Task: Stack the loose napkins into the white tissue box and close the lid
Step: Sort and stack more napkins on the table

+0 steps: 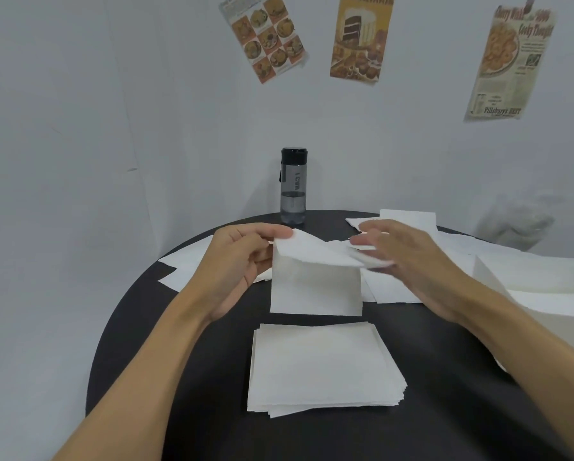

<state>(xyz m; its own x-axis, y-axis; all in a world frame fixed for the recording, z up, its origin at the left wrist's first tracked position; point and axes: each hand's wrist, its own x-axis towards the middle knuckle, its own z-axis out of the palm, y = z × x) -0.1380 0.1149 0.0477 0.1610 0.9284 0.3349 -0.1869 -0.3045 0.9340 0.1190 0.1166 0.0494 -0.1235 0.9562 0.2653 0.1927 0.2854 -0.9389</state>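
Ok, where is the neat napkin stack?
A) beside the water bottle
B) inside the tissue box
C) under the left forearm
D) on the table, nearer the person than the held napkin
D: the napkin stack lies flat on the black table, nearer the camera than the napkin that the left hand pinches.

Pale grey wall (146, 111), three food posters (362, 38), round black table (196, 377)

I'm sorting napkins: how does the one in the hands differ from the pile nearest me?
The held napkin is one sheet, raised, its top bent over; the pile is many sheets lying flat. The left hand and right hand pinch the held napkin; nothing touches the pile. Both are white.
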